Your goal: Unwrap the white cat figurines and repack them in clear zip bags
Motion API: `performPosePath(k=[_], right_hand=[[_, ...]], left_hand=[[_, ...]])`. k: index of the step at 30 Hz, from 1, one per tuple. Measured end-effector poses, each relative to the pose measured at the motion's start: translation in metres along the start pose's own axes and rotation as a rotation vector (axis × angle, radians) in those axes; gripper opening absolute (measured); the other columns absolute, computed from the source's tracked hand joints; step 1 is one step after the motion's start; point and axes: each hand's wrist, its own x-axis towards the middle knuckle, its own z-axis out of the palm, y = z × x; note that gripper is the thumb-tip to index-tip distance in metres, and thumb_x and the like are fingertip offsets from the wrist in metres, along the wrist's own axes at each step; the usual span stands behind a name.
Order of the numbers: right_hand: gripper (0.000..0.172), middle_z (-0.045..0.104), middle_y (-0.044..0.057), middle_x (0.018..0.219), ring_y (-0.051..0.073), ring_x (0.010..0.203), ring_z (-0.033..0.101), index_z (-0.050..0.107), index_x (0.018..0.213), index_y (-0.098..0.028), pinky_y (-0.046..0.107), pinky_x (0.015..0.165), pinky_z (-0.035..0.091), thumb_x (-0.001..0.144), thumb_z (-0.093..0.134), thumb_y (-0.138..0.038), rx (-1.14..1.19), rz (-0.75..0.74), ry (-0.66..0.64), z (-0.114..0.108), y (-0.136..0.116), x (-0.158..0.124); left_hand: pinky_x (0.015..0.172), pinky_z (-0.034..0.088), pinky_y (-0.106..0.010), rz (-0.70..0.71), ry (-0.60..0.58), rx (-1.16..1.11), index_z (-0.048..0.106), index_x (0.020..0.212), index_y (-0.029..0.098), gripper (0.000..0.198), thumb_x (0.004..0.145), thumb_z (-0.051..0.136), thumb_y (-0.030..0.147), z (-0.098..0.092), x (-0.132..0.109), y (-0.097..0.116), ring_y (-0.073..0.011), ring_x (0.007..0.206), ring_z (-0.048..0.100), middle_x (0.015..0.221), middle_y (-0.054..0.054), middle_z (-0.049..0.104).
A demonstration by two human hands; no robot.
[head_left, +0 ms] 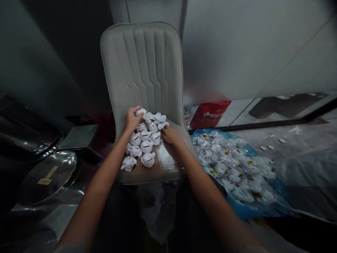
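Note:
My left hand is closed around a white lucky cat coin bank at the far left of the chair seat. My right hand has its fingers drawn together on a white round disc at the edge of a small pile. More white discs lie in that pile near the backrest. Between my arms stand several white cat coin banks, some showing a dark slot, others a face with red ears. Clear plastic bags lie flat beside them, below my right hand.
The grey padded chair stands before a wall. To its right, a blue bag holds many wrapped cat figures, near a red bag. Loose discs lie on the floor. A shiny round metal lid and a dark box sit left.

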Motion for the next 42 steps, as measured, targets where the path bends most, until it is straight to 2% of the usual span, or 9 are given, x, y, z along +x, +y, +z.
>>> performPosePath(k=[4, 9, 16, 19, 24, 32, 37, 40, 42], right_hand=[[0.035, 0.052, 0.013, 0.144, 0.023, 0.114, 0.061, 0.067, 0.119, -0.016, 0.032, 0.099, 0.046, 0.096, 0.041, -0.020, -0.018, -0.043, 0.031, 0.000, 0.003, 0.001], [0.034, 0.068, 0.013, 0.124, 0.023, 0.113, 0.062, 0.066, 0.120, -0.017, 0.030, 0.096, 0.047, 0.095, 0.043, -0.021, -0.023, -0.026, -0.033, -0.005, 0.000, 0.000], [0.037, 0.070, 0.015, 0.118, 0.024, 0.107, 0.066, 0.068, 0.115, -0.013, 0.029, 0.092, 0.048, 0.098, 0.040, -0.029, -0.020, 0.027, -0.047, -0.008, -0.005, -0.001], [0.037, 0.070, 0.016, 0.119, 0.024, 0.110, 0.066, 0.067, 0.119, -0.014, 0.028, 0.092, 0.047, 0.099, 0.039, -0.028, -0.018, 0.062, -0.020, -0.006, -0.009, -0.001], [0.036, 0.067, 0.017, 0.125, 0.025, 0.116, 0.063, 0.069, 0.117, -0.013, 0.028, 0.093, 0.047, 0.098, 0.042, -0.027, -0.009, 0.112, -0.018, -0.003, -0.014, 0.001], [0.037, 0.066, 0.019, 0.126, 0.026, 0.117, 0.063, 0.072, 0.112, -0.011, 0.029, 0.091, 0.049, 0.096, 0.042, -0.025, -0.009, 0.183, 0.038, 0.004, -0.019, 0.002], [0.033, 0.070, 0.019, 0.116, 0.024, 0.108, 0.067, 0.071, 0.112, -0.012, 0.027, 0.086, 0.049, 0.093, 0.046, -0.021, 0.018, 0.210, 0.067, 0.002, -0.020, 0.002], [0.031, 0.069, 0.017, 0.117, 0.023, 0.107, 0.066, 0.072, 0.110, -0.014, 0.026, 0.087, 0.048, 0.094, 0.046, -0.022, 0.045, 0.201, 0.106, -0.010, -0.015, 0.002], [0.028, 0.068, 0.015, 0.117, 0.022, 0.105, 0.065, 0.073, 0.102, -0.015, 0.027, 0.087, 0.048, 0.095, 0.048, -0.025, 0.125, 0.129, 0.204, -0.024, -0.011, 0.000]], left_hand=[[0.103, 0.048, -0.038, -0.154, 0.017, -0.392, 0.069, 0.113, 0.012, 0.046, 0.067, 0.074, 0.016, -0.003, -0.014, 0.016, -0.0232, 0.110, 0.065, 0.117, -0.013, 0.069], [0.092, 0.055, -0.038, -0.467, -0.027, -0.840, 0.062, 0.120, 0.018, 0.065, 0.058, 0.074, 0.003, -0.014, -0.057, 0.027, -0.0181, 0.092, 0.070, 0.109, -0.007, 0.070], [0.098, 0.053, -0.039, -0.678, 0.017, -1.237, 0.063, 0.087, 0.017, 0.027, 0.069, 0.070, -0.002, -0.034, -0.108, 0.033, -0.0131, 0.082, 0.070, 0.078, 0.001, 0.072], [0.096, 0.055, -0.036, -0.761, 0.015, -1.349, 0.063, 0.081, 0.016, 0.014, 0.081, 0.064, 0.002, -0.033, -0.113, 0.042, -0.0138, 0.083, 0.071, 0.081, -0.002, 0.074], [0.082, 0.062, -0.032, -0.890, -0.043, -1.418, 0.065, 0.086, 0.013, 0.016, 0.092, 0.052, 0.006, -0.034, -0.113, 0.053, -0.0157, 0.079, 0.073, 0.085, -0.007, 0.075], [0.071, 0.064, -0.027, -1.082, -0.062, -1.639, 0.062, 0.116, 0.009, 0.030, 0.100, 0.048, 0.029, -0.044, -0.109, 0.054, -0.0190, 0.082, 0.073, 0.090, -0.012, 0.072], [0.064, 0.062, -0.021, -1.091, -0.086, -1.797, 0.059, 0.122, 0.009, 0.042, 0.101, 0.044, 0.042, -0.042, -0.112, 0.058, -0.0158, 0.078, 0.070, 0.088, -0.012, 0.068], [0.062, 0.060, -0.018, -1.076, -0.135, -1.889, 0.059, 0.120, 0.010, 0.045, 0.100, 0.042, 0.047, -0.040, -0.115, 0.059, -0.0148, 0.080, 0.068, 0.089, -0.012, 0.065], [0.062, 0.061, -0.020, -1.057, -0.140, -1.913, 0.061, 0.116, 0.012, 0.046, 0.099, 0.043, 0.050, -0.038, -0.117, 0.059, -0.0163, 0.082, 0.068, 0.090, -0.012, 0.065]])
